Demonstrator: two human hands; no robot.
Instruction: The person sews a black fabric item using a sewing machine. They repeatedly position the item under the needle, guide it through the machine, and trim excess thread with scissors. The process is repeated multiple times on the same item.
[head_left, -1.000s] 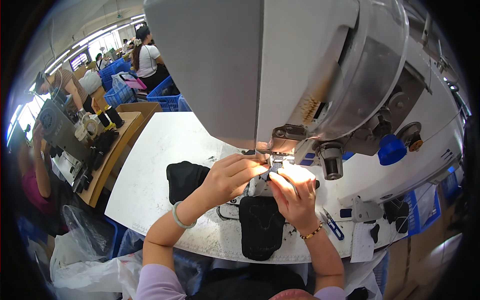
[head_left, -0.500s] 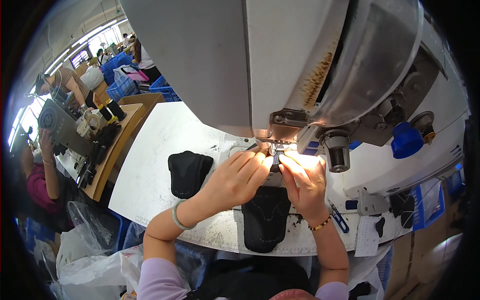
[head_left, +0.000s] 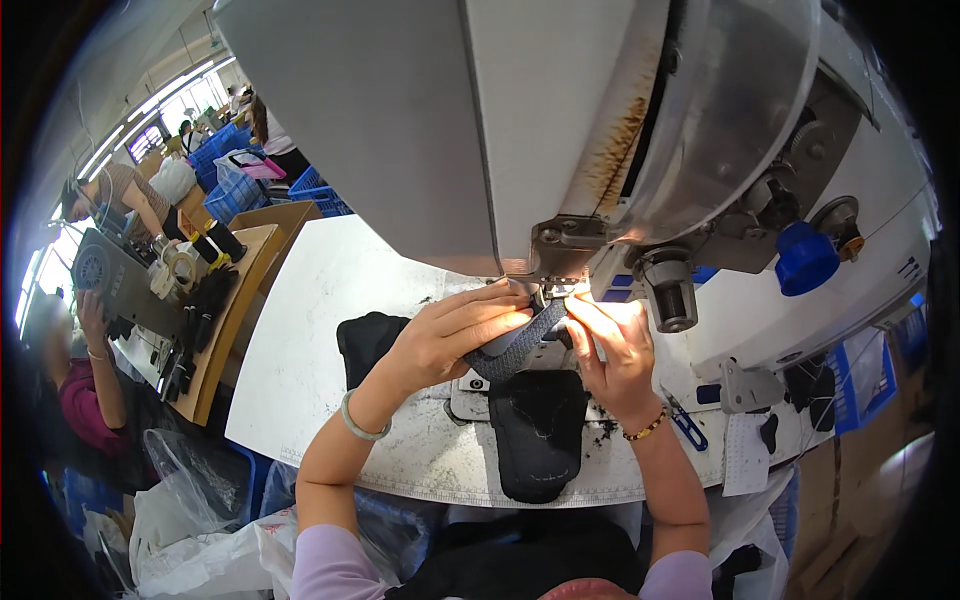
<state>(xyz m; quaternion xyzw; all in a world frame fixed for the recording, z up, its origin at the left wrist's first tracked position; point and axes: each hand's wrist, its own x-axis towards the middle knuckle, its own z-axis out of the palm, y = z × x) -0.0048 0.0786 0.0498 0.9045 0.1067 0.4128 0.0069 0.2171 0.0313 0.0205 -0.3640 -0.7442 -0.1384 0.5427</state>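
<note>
Nearest the lower edge, a black padded, tongue-shaped fabric piece [head_left: 537, 432] is laid flat on the white worktable [head_left: 310, 330], its far end fed up toward the needle area. Compared with a second ago, both hands are pushed in closer under the big grey sewing machine head [head_left: 520, 130], and a grey woven strap [head_left: 515, 345] is now seen pulled across between them, so the strap looks to be getting lined up right at the presser foot.

The left hand [head_left: 450, 335] is reached in from the left with the wrist bent. Its fingers are curled shut over the strap, thumb tucked under. The right hand [head_left: 612, 350] is angled in from the right, fingertips pinched on the strap's other end by the foot.

A bit further left, a second black fabric piece [head_left: 368, 340] is left lying on the table. Way back, another person [head_left: 110, 195] is seen bent over a bench.
</note>
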